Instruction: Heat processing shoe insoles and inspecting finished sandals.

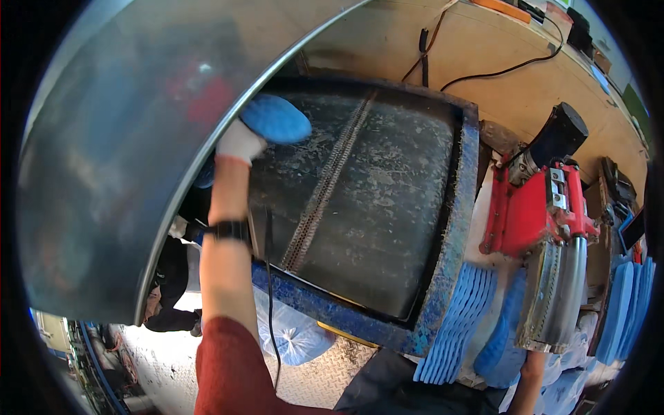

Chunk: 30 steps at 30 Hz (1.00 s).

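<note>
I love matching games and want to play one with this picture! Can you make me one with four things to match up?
Column one:
1. Left hand
2. Stack of blue pads
3. Belt
4. Machine with a shiny roller

Column two:
A. Has a big red body
B. Between the blue frame and the shiny roller
C. White-gloved, at a single blue pad
D. Dark, with a rough strip across it

Right pairs: 1-C, 2-B, 3-D, 4-A
</note>
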Motion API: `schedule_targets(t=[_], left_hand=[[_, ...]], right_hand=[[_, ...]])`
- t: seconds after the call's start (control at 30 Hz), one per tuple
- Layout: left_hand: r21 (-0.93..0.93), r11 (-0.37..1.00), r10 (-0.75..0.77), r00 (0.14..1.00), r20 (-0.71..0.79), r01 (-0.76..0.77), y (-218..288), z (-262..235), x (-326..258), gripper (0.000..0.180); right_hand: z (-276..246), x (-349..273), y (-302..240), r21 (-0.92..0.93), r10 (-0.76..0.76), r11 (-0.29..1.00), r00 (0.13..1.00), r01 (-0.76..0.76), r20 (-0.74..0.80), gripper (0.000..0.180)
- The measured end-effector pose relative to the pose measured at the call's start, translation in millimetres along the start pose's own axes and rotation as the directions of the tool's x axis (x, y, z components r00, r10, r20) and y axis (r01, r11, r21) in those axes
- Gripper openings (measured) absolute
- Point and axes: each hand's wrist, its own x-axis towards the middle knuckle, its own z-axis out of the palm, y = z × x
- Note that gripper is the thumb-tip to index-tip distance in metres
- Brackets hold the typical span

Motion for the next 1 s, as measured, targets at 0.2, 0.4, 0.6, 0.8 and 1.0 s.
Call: schedule_targets(t=[0.2,0.4,0.6,0.8,1.0], left_hand=[[-0.270,0.961,-0.192,0.834,-0.517,0.054,-19,-11,27,0.059],[0.280,0.960,0.009,1.000,-0.019,-0.003,-29,74,-35,0.042],[-0.057,0.969,-0.246,0.966,-0.081,0.242,-70,224,-164,0.045],[-0.001,0.975,-0.220,0.974,0.054,0.220,-102,343,-238,0.058],[-0.121,0.991,-0.013,0.923,0.385,0.064,-138,458,-219,0.072]], right_hand=[[-30,-6,4,0.025,-0.009,1.000,0.998,0.011,-0.065,0.060],[-50,-7,-10,0.066,-0.113,0.991,0.988,0.120,-0.104,0.054],[-40,8,-71,-0.702,-0.653,0.625,0.720,0.340,-0.233,0.037],[2,19,-136,-0.761,-0.882,0.069,0.397,0.645,0.256,0.053],[16,-4,-157,-0.608,-0.812,0.083,0.407,0.790,0.419,0.053]])
